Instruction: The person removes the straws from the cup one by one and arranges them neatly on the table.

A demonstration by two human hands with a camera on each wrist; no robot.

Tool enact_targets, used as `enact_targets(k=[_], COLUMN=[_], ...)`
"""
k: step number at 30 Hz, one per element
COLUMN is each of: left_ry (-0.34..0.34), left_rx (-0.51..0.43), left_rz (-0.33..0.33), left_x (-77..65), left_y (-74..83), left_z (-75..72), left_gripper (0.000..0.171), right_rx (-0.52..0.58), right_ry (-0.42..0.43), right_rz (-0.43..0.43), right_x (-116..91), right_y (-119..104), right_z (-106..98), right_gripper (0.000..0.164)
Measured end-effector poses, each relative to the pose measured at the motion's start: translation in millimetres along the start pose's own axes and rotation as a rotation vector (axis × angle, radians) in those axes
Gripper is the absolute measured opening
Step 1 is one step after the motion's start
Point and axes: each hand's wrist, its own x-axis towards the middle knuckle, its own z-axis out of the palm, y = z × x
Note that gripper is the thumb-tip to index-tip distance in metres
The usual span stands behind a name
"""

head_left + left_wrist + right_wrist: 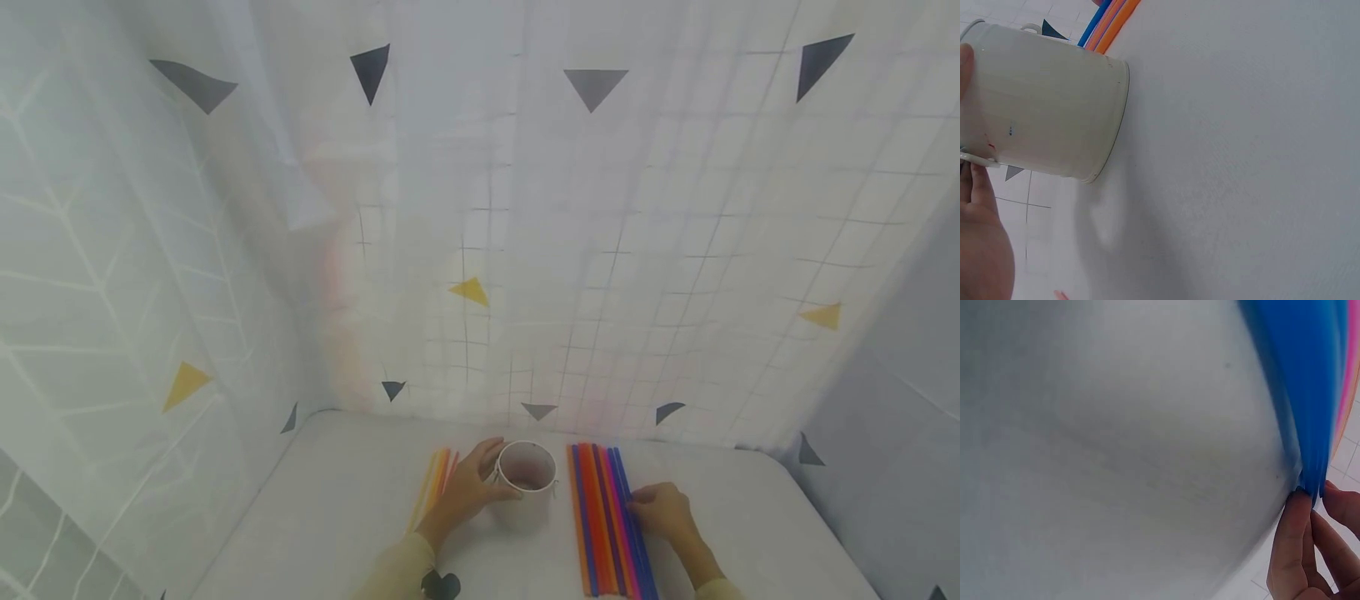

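A small white bucket [525, 510] with ear-like side loops stands on the table, its open top facing up. My left hand [467, 490] holds it from the left, thumb in front and fingers around the far side. In the left wrist view, that hand's fingers [984, 187] lie by a loop on the bucket [1047, 106]. Right of the bucket lies a row of coloured straws [597, 517] in orange, blue, red, purple and pink. My right hand [666, 510] pinches a blue straw [1294, 381] at the row's right edge, between thumb and fingers in the right wrist view.
Yellow, orange and red straws [429, 492] lie left of the bucket, partly behind my left forearm. The white table [300, 500] ends at a patterned cloth [525, 250] behind, with more cloth hanging at both sides.
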Motion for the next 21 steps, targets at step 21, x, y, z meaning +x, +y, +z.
enact_targets(k=[21], left_ry=[-0.001], left_rx=[0.048], left_rz=[0.016], left_x=[-1.1], left_y=[5.3], left_z=[-0.4], left_gripper=[0.097], right_rx=[0.072], right_ry=[0.164], right_rz=[-0.089], right_x=[-0.1], right_y=[-3.8], right_z=[-13.5], right_gripper=[0.035])
